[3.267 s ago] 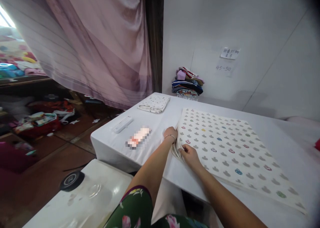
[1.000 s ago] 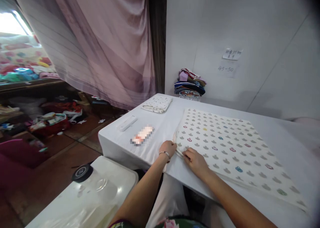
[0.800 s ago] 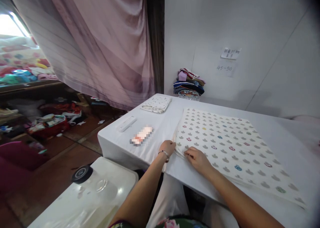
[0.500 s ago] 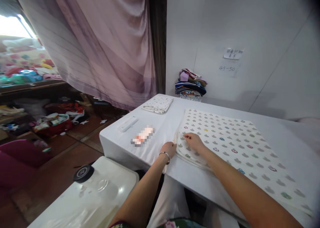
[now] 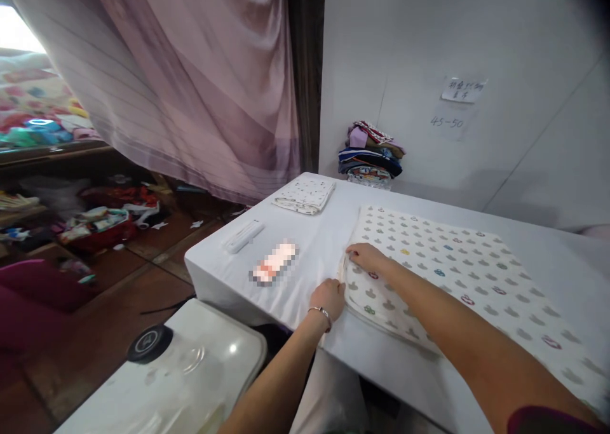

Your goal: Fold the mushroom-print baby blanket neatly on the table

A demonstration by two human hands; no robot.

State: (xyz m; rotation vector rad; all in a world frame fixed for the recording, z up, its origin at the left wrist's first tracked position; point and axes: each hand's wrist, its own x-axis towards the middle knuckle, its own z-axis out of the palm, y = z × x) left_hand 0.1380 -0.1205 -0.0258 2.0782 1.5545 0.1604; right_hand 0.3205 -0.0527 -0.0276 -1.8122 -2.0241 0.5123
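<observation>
A white cloth (image 5: 424,256) printed with grey rabbit-like shapes and a few coloured ones lies spread in layers on the white-covered table (image 5: 305,269). At its near left corner my left hand (image 5: 330,297), with a bracelet on the wrist, is closed on the cloth's edge. Farther along the same left edge, my right hand (image 5: 363,256) pinches the cloth between thumb and fingers. Past my hands, toward the far left corner, a folded white cloth (image 5: 305,194) with small dark marks rests flat.
A white elongated object (image 5: 244,236) and a blurred-out item (image 5: 275,262) lie left of the cloth. A lower white surface at the left holds a clear jar with a black lid (image 5: 150,344). Folded clothes (image 5: 370,154) are stacked by the wall; a pink curtain (image 5: 214,91) hangs left.
My right hand has moved left from above the cloth to its left edge and now grips it there. My left hand stays at the near corner. The view has shifted slightly.
</observation>
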